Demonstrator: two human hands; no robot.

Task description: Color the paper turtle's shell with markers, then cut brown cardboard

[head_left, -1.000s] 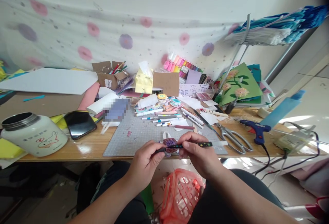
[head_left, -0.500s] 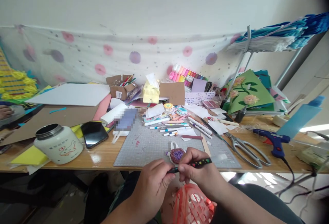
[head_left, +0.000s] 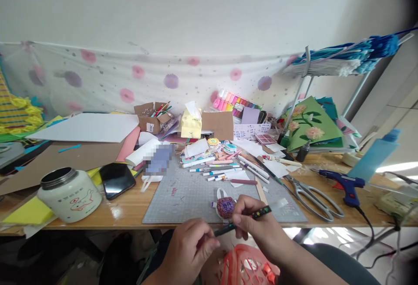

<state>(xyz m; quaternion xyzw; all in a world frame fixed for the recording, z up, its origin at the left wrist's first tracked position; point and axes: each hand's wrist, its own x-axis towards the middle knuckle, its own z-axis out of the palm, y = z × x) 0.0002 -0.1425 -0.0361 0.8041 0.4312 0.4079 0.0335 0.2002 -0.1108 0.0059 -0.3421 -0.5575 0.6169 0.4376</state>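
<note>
My right grip (head_left: 257, 228) pinches the dark patterned pen (head_left: 262, 212) at the table's (head_left: 117, 215) front edge, left grip (head_left: 192, 245) at its lower end, can't tell if closed; slack fingers could drop it toward the red basket (head_left: 233, 261), a jerk could knock the purple beaded piece (head_left: 226, 207).

Black speckled pen (head_left: 262, 212), grey gridded mat (head_left: 192, 204)

On my L, a wht jar (head_left: 73, 200) w/ a blk phone (head_left: 116, 181) just beside it. On my R: scissors (head_left: 298, 185), then a blue glue gun (head_left: 350, 187). Red basket (head_left: 230, 267) below table (head_left: 122, 210) edge.
</note>
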